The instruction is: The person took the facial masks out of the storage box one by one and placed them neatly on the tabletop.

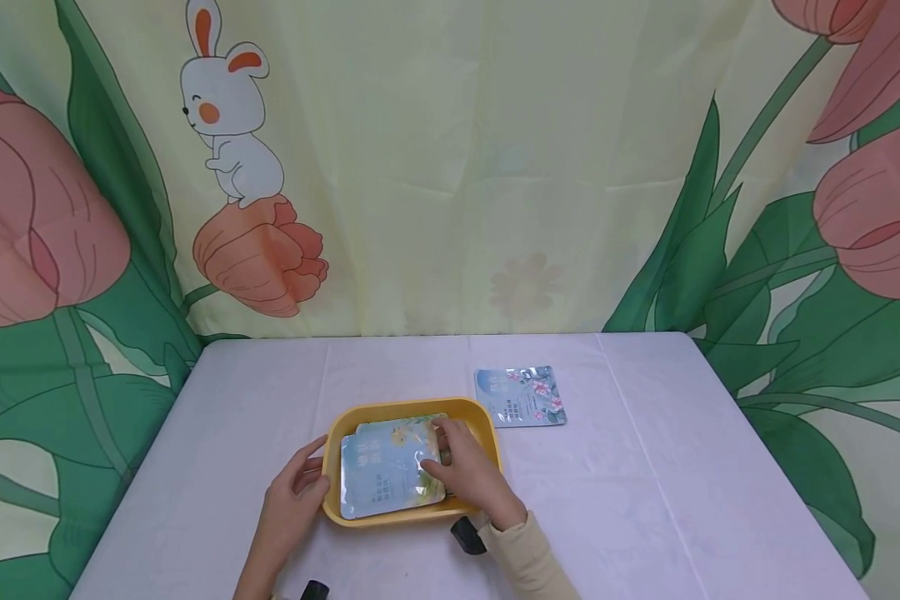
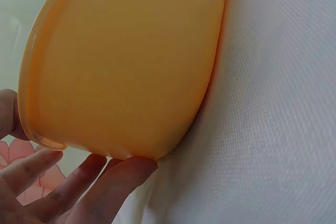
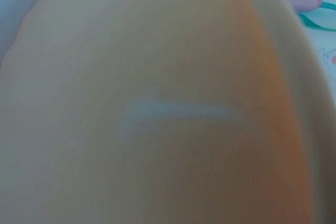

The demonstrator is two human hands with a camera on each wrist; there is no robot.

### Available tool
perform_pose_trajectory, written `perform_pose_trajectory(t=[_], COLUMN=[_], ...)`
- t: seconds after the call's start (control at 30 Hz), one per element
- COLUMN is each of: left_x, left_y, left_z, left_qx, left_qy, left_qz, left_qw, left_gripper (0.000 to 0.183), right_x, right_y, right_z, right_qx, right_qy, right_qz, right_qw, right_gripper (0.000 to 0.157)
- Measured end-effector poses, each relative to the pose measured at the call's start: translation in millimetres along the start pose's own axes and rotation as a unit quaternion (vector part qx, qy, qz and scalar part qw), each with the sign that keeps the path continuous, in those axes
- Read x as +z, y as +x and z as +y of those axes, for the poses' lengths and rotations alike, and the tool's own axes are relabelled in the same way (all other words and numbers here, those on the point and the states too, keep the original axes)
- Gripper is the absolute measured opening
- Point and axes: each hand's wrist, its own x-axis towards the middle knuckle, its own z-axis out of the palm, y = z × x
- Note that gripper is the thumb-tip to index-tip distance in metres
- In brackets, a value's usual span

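Within the yellow tray (image 1: 405, 522) lie light-blue sheet mask packets (image 1: 390, 467), overlapping each other, with flowers printed toward their right side. My right hand (image 1: 468, 471) reaches over the tray's right side and pinches the packets' right edge, the thumb lying on the top face. The right wrist view is mostly a blur of skin close to the lens. At the tray's left end, my left hand (image 1: 291, 500) rests its fingertips against the outer wall. From the left wrist view, the spread fingers (image 2: 123, 182) touch the wall (image 2: 126, 66) from outside.
Behind the tray's right corner lies a separate blue packet (image 1: 521, 397) with pink flowers. A white cloth (image 1: 645, 517) covers the table. A curtain (image 1: 450, 167) printed with tulips and a rabbit hangs behind the table's far edge.
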Motion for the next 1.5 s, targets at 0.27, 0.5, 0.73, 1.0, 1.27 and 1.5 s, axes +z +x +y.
perform_pose_trajectory(t=[0.27, 0.5, 0.73, 1.0, 1.27, 1.5], left_x=[-0.5, -0.7, 0.1, 1.0, 0.3, 0.1], left_y=[-0.5, -0.4, 0.9, 1.4, 0.7, 0.2], left_z=[1.0, 1.6, 1.4, 1.0, 2.1, 1.8], left_qx=[-0.008, -0.009, -0.014, -0.022, -0.017, -0.016], left_qy=[0.003, -0.001, 0.005, 0.008, 0.004, 0.005], left_qz=[-0.001, -0.003, -0.003, -0.001, -0.002, -0.003], left_qw=[1.0000, 1.0000, 0.9999, 0.9997, 0.9998, 0.9999], left_gripper=[0.055, 0.056, 0.056, 0.055, 0.054, 0.054], right_x=[0.7, -0.6, -2.1, -0.4, -1.0, 0.0], right_y=[0.3, 0.4, 1.9, 2.7, 2.3, 1.9], right_z=[1.6, -0.7, -1.2, 0.4, 0.7, 1.6], right_qx=[0.009, 0.029, 0.027, 0.023, 0.015, -0.004], right_qy=[0.023, 0.026, 0.002, 0.010, 0.008, 0.001], right_qz=[0.008, 0.005, -0.001, -0.013, -0.031, -0.036], right_qw=[1.000, 0.999, 1.000, 1.000, 0.999, 0.999], right_gripper=[0.063, 0.064, 0.056, 0.051, 0.051, 0.045])
